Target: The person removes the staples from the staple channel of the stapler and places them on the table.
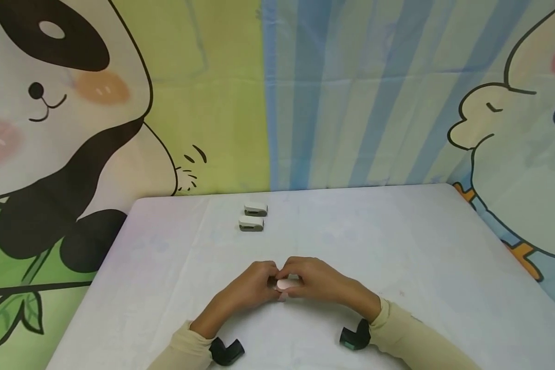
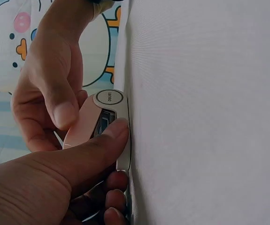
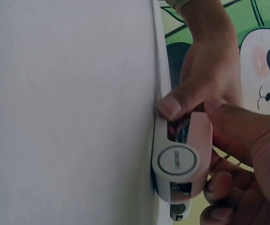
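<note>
A small pink-and-white stapler point(image 1: 288, 283) is between both hands, low over the front middle of the table. My left hand point(image 1: 254, 285) grips its pale base; in the left wrist view the left thumb presses on the base beside the gap under the top arm. My right hand point(image 1: 319, 280) pinches the pink top arm point(image 3: 201, 140) with thumb and fingers. Seen from the right wrist, the stapler lies on its side with its round logo cap facing outward and the arm lifted from the base. Fingers hide parts of its far side.
Two white-and-grey staplers, a front one point(image 1: 251, 223) and a rear one point(image 1: 256, 209), stand near the table's back edge, left of centre. A white cloth covers the table point(image 1: 374, 236). Cartoon-printed curtains point(image 1: 342, 103) hang behind it. Black wrist devices point(image 1: 355, 336) sit by both sleeves.
</note>
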{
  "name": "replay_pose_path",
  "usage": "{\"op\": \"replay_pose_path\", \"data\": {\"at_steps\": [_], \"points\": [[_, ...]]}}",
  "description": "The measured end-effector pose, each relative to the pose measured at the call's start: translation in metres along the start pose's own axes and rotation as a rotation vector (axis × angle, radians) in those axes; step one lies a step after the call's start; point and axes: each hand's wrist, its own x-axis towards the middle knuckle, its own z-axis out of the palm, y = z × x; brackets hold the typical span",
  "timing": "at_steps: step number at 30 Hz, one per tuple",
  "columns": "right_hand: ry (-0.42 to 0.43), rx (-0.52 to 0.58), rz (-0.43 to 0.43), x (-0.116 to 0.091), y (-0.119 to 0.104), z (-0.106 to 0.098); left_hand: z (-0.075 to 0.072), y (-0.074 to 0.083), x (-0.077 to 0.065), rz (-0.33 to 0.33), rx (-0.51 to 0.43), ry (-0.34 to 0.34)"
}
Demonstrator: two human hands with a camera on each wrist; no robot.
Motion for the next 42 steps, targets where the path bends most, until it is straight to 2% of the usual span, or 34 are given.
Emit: {"op": "replay_pose_path", "data": {"at_steps": [5, 13, 22, 33, 38, 42], "points": [[-0.002, -0.063, 0.034, 0.002, -0.003, 0.003, 0.0, -0.003, 0.002, 0.008, -0.005, -0.006], [0.023, -0.042, -0.041, 0.001, 0.001, 0.005, -0.001, -0.003, 0.002, 0.057, -0.028, -0.037], [0.028, -0.113, -0.055, 0.001, -0.001, 0.004, -0.002, 0.002, 0.003, 0.045, -0.04, -0.041], [0.036, -0.097, -0.042, 0.002, -0.001, 0.005, -0.005, 0.003, 0.004, 0.037, -0.029, -0.058], [0.045, -0.038, -0.046, 0.001, 0.0, 0.001, -0.006, 0.002, 0.004, 0.068, -0.024, -0.05], [0.07, 0.102, -0.047, -0.003, 0.005, -0.006, -0.007, 0.001, 0.004, 0.091, -0.032, -0.07]]}}
